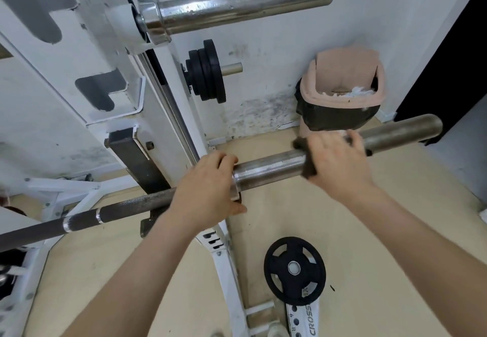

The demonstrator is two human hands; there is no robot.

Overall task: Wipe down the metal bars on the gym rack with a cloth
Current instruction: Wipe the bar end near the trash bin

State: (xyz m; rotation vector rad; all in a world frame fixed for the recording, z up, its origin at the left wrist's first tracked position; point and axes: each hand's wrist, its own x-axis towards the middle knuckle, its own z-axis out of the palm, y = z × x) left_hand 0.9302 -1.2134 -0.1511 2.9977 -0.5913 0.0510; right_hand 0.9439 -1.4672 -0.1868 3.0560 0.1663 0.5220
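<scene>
Dull scuffed bar point(268, 168) w/ dark cloth point(307, 172) wrapped round.

The left hand point(210, 191) grips the lower bar point(268, 165) at its collar, where the bar rests on the white rack point(105, 33). Further out along the thick sleeve, the right hand point(334, 160) wraps a dark cloth point(307, 172) round the metal, the sleeve's bare end sticking out past it. An upper bar point(245, 1) juts from the rack above. Black plates point(208, 71) hang on a side peg. A lined bin point(345, 73) stands in the floor's far corner, and a single plate point(293, 268) sits low near the rack's foot.
</scene>
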